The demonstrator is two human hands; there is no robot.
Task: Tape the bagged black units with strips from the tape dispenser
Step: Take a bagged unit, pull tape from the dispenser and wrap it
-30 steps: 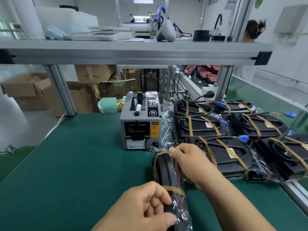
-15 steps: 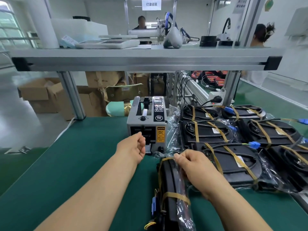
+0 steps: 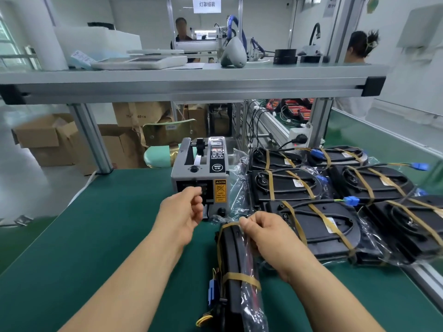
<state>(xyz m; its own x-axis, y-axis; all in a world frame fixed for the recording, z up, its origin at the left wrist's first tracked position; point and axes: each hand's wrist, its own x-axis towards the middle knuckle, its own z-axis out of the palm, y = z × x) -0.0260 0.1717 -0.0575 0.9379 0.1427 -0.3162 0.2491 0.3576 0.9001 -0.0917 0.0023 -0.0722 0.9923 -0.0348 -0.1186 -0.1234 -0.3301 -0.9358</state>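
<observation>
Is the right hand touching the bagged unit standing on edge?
Touching. The head view shows the right hand gripping the bagged unit at its far end, fingers curled on the plastic.

site: factory assembly and packing line.
evidence:
- green-matted bench (image 3: 84, 236) with an overhead shelf (image 3: 191, 85) on aluminium extrusion posts (image 3: 92, 140).
- electric tape dispenser (image 3: 200, 173) with a caution label stands on the bench.
- just right of it, identical bagged black units (image 3: 323, 226) lie in rows, each banded with tan tape, leads ending in blue connectors (image 3: 351, 201).
- cardboard cartons (image 3: 48, 137) are stacked on the floor behind.
- printed sign (image 3: 207, 4) hangs over the next station.
- one person (image 3: 182, 32) sits beyond the shelf, another person (image 3: 359, 46) at far right.
- a mains socket block (image 3: 298, 138) is fixed to the frame, with red-and-black parts (image 3: 290, 109) laid out further down the line.
</observation>
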